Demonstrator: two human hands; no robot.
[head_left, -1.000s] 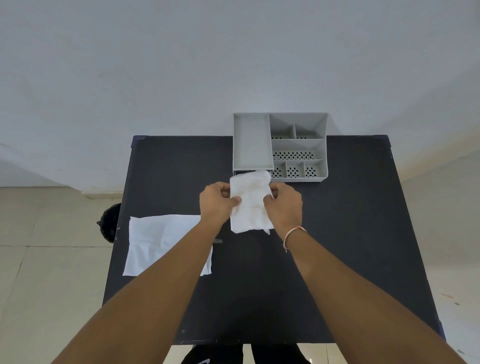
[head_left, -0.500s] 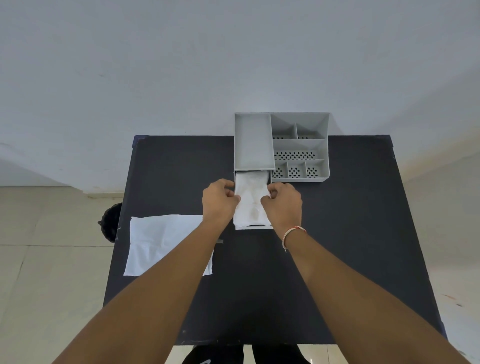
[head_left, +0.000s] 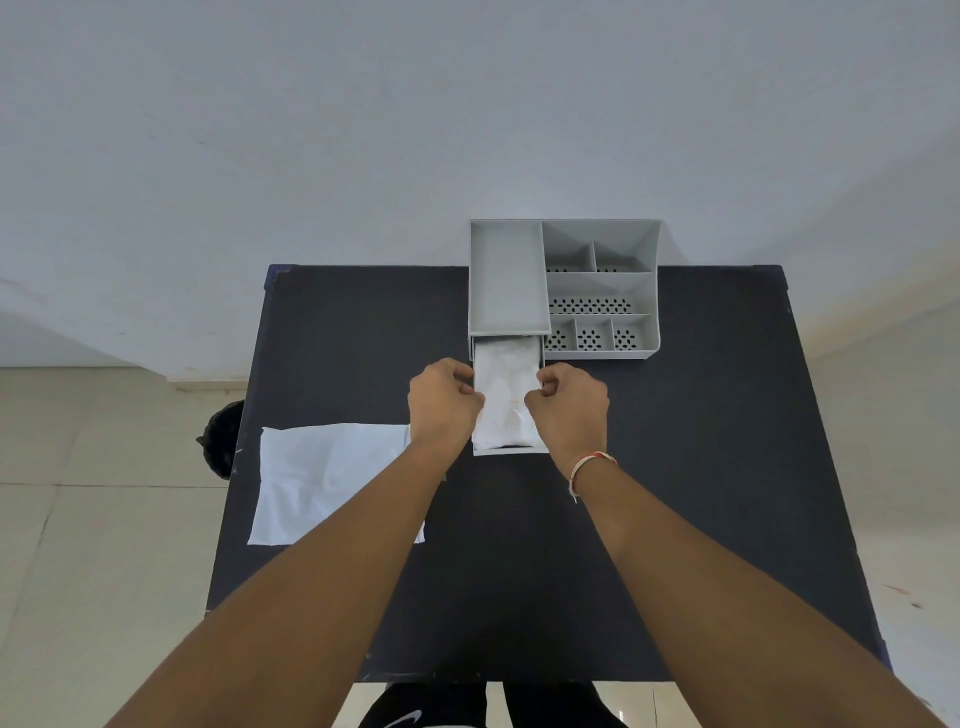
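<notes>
Black table (head_left: 701, 467) before a pale wall. Left hand (head_left: 444, 402) and right hand (head_left: 569, 408), fingers curled, pinch the side edges of the folded white cloth (head_left: 504, 395). A second ago it was held raised above the tabletop; it now lies flat inside the pulled-out drawer (head_left: 509, 451) of the grey organiser (head_left: 602, 291). Placement appears nearly complete, with release and drawer closing remaining. A second cloth (head_left: 322, 478) lies spread at left

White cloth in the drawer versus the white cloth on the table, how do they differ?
The cloth in the drawer is folded narrow; the cloth on the table lies spread wide. The left hand and right hand pinch the drawer one; no hand holds the table one. Both are white.
</notes>
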